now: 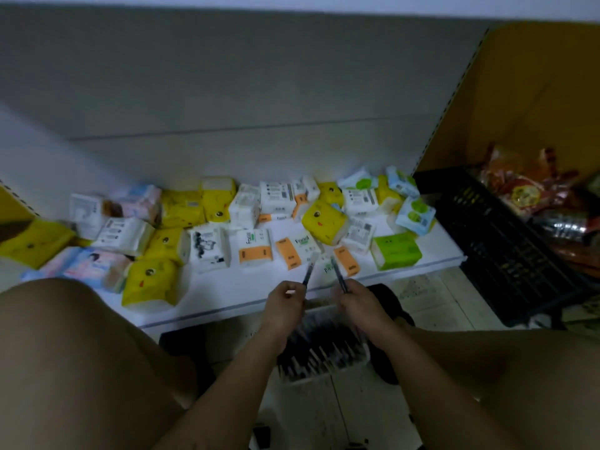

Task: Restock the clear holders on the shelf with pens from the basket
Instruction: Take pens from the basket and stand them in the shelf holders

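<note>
My left hand [285, 302] is shut on a dark pen [308, 271] that points up and away. My right hand [358, 303] grips a second dark pen [338, 275], tilted up to the left. Both pen tips hover over the front edge of the white shelf [227, 297], near the orange-and-white tissue packs [289, 251]. Directly below my hands, on the floor between my knees, sits the white basket [324, 368] holding several dark pens. No clear holders are visible in this view.
Many tissue packs [207, 222] in yellow, white, pink, blue and green cover the low shelf. A black crate [500, 248] with red snack bags [526, 193] stands to the right. My bare knees fill the lower left and lower right.
</note>
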Demonstrator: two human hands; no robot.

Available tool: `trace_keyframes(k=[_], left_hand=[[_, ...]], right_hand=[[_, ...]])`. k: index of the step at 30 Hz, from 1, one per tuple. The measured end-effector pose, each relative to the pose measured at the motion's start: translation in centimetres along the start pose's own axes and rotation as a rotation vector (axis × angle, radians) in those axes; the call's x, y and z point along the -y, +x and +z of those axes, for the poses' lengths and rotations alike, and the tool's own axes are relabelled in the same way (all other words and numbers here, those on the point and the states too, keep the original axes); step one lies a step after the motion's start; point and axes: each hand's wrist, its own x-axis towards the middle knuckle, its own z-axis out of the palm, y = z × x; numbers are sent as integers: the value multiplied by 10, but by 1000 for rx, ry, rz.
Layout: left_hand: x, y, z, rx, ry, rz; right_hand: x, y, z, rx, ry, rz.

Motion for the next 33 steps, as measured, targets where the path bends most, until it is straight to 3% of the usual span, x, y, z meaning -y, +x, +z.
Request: trace_keyframes(k=[4, 10, 17, 24, 30, 33], left_hand=[[-27, -10, -12, -28, -65, 88], [-85, -30, -34, -9, -174, 290], [-139, -68, -59, -90, -157, 618], [-196, -108, -80, -93, -215, 737], [-244, -150, -105, -148, -126, 1012], [-265, -163, -119, -173, -37, 1120]], right_hand=[[30, -9, 3, -95, 29, -129], [78, -40, 10, 72, 372, -361], [147, -74, 6, -30, 337, -587], [207, -115, 2, 35, 367, -793], [262, -146, 0, 57, 344, -920], [293, -159, -1, -10, 309, -1034]])
